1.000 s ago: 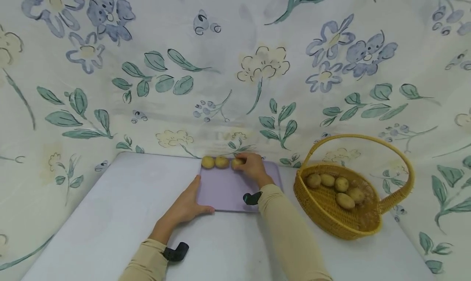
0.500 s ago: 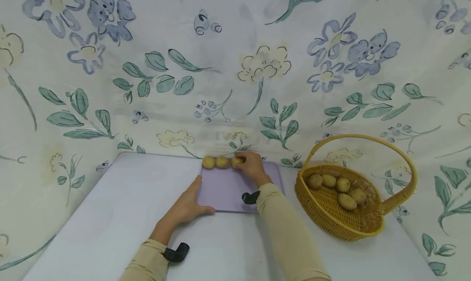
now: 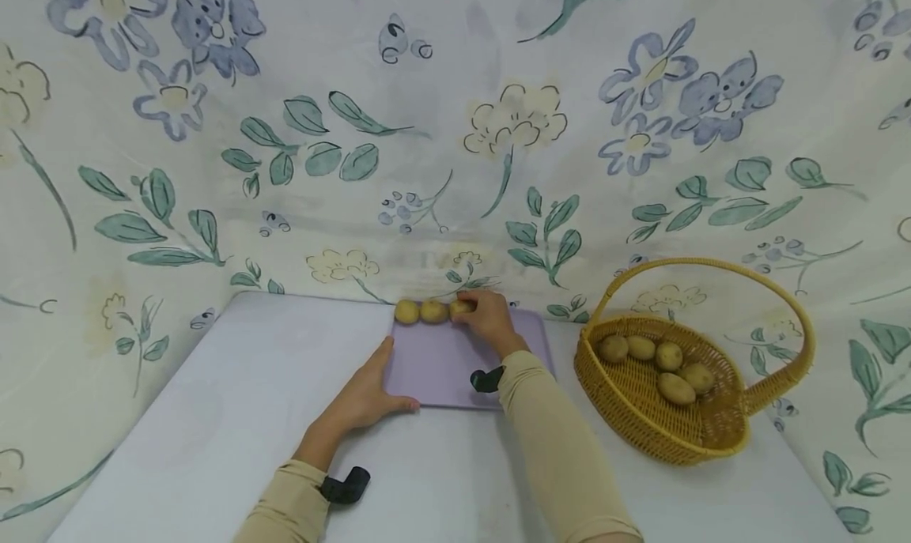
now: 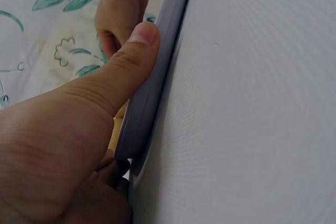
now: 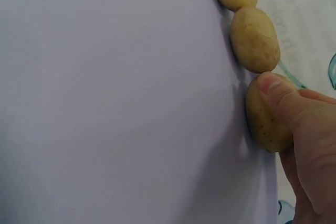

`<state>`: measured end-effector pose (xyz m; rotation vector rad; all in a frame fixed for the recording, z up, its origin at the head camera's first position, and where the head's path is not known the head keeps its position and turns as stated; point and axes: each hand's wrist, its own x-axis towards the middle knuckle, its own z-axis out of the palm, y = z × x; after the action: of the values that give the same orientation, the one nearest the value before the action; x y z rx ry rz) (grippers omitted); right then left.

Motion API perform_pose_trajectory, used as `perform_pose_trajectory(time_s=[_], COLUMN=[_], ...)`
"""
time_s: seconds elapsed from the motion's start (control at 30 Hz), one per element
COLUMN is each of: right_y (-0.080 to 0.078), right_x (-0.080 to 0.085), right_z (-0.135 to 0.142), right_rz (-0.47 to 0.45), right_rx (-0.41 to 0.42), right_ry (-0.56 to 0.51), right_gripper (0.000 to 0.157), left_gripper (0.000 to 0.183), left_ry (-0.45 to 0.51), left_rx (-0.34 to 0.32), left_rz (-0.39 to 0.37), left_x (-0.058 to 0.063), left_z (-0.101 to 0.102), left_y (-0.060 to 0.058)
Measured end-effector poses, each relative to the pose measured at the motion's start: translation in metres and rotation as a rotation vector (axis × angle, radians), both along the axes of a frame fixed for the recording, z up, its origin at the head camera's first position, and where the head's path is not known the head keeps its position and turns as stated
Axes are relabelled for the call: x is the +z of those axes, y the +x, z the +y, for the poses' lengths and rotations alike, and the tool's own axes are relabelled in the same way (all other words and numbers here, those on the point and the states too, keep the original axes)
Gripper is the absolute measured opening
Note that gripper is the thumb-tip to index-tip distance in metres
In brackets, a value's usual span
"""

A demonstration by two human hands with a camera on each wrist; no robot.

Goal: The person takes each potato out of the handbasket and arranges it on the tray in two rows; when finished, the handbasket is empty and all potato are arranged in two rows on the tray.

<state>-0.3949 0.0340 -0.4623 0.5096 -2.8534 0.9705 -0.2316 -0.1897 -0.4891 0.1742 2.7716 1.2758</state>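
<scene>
A flat pale purple tray (image 3: 441,369) lies at the far edge of the table. My left hand (image 3: 363,393) holds its near left corner, fingers along the left side and thumb (image 4: 134,51) on the near rim. Along the tray's far edge, two potatoes stand in a row, the left potato (image 3: 407,312) and the middle potato (image 3: 433,312). My right hand (image 3: 491,322) pinches a third potato (image 5: 265,114) at the row's right end. In the right wrist view this potato touches or nearly touches the middle one.
To the right stands a yellow wicker basket (image 3: 626,416) with a tall arched handle, several potatoes (image 3: 669,356) inside it. A white tabletop (image 3: 235,385) extends around the tray. Behind rises a floral cloth (image 3: 427,132).
The potato in my right hand has moved slightly left, closing the gap to the middle potato. My left hand keeps its place on the tray. The head view has shifted a little.
</scene>
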Motion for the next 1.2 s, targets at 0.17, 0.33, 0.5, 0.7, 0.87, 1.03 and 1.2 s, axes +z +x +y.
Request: perform_pose_trajectory(time_s=[0.17, 0.33, 0.5, 0.7, 0.87, 1.03, 1.2], right_y=[0.000, 0.001, 0.003, 0.005, 0.003, 0.007, 0.013], right_x=[0.000, -0.002, -0.001, 0.004, 0.012, 0.033, 0.055], right_z=[0.002, 0.003, 0.006, 0.013, 0.025, 0.039, 0.054], right_rz=[0.002, 0.013, 0.008, -0.021, 0.028, 0.047, 0.038], right_rx=[0.025, 0.055, 0.046, 0.035, 0.062, 0.125, 0.161], right_ry=[0.039, 0.028, 0.026, -0.018, -0.050, -0.114, -0.168], right_gripper=[0.050, 0.054, 0.054, 0.053, 0.052, 0.052, 0.052], left_gripper=[0.135, 0.135, 0.135, 0.133, 0.132, 0.132, 0.133], left_ry=[-0.013, -0.014, -0.015, -0.019, -0.022, -0.028, -0.026], left_rx=[0.002, 0.015, 0.007, 0.003, 0.002, 0.003, 0.001], left_rz=[-0.012, 0.001, -0.004, -0.002, 0.005, 0.003, 0.005], left_x=[0.001, 0.002, 0.003, 0.004, 0.003, 0.002, 0.002], left_z=[-0.001, -0.001, 0.000, 0.001, 0.000, 0.000, 0.000], left_y=[-0.001, -0.001, -0.001, 0.001, 0.001, 0.001, 0.000])
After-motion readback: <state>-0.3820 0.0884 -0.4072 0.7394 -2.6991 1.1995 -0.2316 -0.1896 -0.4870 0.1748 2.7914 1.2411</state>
